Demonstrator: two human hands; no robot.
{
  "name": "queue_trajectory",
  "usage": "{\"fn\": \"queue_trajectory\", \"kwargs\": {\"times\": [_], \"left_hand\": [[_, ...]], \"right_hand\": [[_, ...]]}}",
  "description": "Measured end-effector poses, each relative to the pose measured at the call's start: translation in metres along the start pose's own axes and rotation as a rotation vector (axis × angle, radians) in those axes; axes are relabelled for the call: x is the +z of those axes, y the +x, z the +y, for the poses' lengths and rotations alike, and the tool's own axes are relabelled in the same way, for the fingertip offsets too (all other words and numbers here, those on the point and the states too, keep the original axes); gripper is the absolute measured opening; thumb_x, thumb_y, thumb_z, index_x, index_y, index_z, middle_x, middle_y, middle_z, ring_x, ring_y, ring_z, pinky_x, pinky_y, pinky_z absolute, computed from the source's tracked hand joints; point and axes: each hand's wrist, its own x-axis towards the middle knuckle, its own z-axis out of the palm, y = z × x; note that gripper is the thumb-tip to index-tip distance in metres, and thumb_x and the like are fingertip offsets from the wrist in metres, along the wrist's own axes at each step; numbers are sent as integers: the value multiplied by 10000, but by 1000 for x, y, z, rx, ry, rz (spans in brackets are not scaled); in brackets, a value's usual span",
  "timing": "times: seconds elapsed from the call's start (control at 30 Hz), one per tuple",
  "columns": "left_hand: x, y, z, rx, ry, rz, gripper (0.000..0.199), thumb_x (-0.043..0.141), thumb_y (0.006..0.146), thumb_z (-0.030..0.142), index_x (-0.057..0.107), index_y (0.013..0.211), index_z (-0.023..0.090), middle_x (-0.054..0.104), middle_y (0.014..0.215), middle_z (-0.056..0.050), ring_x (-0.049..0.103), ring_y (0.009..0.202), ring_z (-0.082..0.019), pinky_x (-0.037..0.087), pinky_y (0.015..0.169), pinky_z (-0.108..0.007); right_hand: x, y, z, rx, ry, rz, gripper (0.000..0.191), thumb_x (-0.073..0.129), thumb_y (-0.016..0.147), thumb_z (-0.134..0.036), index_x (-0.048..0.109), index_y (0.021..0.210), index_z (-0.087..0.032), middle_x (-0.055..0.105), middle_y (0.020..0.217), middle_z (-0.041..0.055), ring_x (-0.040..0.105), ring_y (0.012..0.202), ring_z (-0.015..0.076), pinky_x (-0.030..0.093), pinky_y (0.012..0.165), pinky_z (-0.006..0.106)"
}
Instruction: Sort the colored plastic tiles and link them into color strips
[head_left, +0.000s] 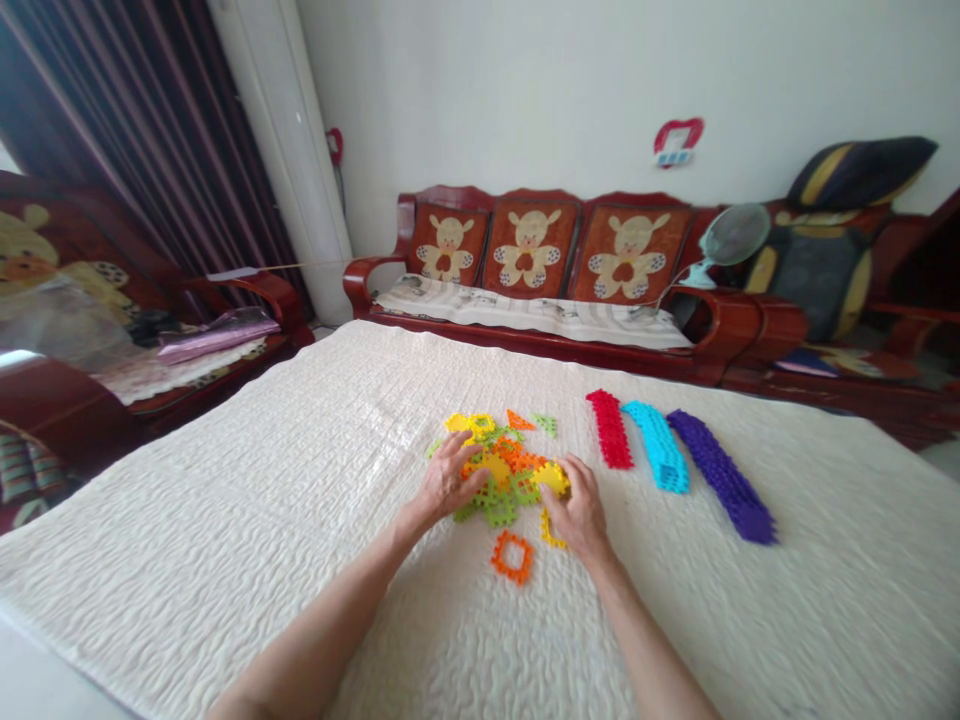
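A loose pile of flat toothed plastic building pieces lies in front of me, with green pieces (501,508), orange pieces (517,456) and yellow pieces mixed together. My left hand (448,478) rests over the pile's left side, fingers spread, close to a yellow piece (495,468). On the right side, my right hand (581,508) has its thumb and fingers around a yellow toothed piece (551,478). Below that hand, a yellow frame piece (553,530) is partly covered. Nearer to me lies an orange square frame (504,541).
To the right lie a red row (611,430), a light blue row (658,448) and a purple row (720,475) of joined pieces. A cream quilted cover (300,520) spreads beneath everything. Beyond stand a wooden sofa (570,335) and a small fan (735,236).
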Motion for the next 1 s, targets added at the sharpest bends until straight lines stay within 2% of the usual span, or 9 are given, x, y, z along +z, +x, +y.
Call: {"fn": "queue_trajectory", "kwargs": {"times": [0.07,0.13,0.27,0.33,0.4,0.6,1.0], "left_hand": [[-1,-2,10,74,56,-101,402,569,775,422,583,1134,242,462,1328,-96,361,1262,-307,352,993,-508],[0,-2,15,91,95,-150,369,575,773,392,603,1110,246,474,1315,-95,364,1247,-322,362,965,-523],[6,1,9,68,95,-138,302,542,798,344,631,1066,236,501,1282,-96,387,1225,-295,373,960,-500],[10,1,2,50,81,-117,310,544,796,340,628,1076,235,497,1291,-94,375,1239,-295,354,983,-507],[14,0,-3,42,70,-103,317,550,793,337,623,1087,241,492,1303,-85,360,1254,-296,337,1000,-510],[20,-3,-9,41,71,-93,322,550,793,345,620,1091,248,495,1309,-74,352,1264,-300,341,999,-509],[13,1,-2,35,76,-110,321,576,776,341,629,1076,240,488,1320,-79,360,1263,-299,352,997,-501]], "right_hand": [[-6,-1,-7,-41,18,23,389,511,801,-320,491,1167,-187,446,1255,132,397,1196,275,343,1003,508],[-12,-2,-20,-129,23,-9,333,512,793,-272,537,1120,-210,451,1279,103,360,1234,279,305,1029,513],[-19,-7,-53,-300,-8,-252,217,520,769,-220,628,955,-248,562,1160,40,367,1220,278,233,1046,520],[-19,-10,-65,-314,-31,-373,225,518,765,-214,637,952,-256,583,1117,31,392,1191,275,213,1035,529],[-17,-12,-72,-310,-38,-423,220,519,767,-218,643,945,-255,595,1072,35,424,1146,264,219,1021,521],[-14,-12,-71,-276,-39,-374,164,532,774,-227,638,899,-221,605,998,47,465,1053,234,268,985,457],[-11,-9,-70,-266,-12,-387,41,547,750,-185,563,777,-211,583,906,29,469,957,215,284,932,421]]}}
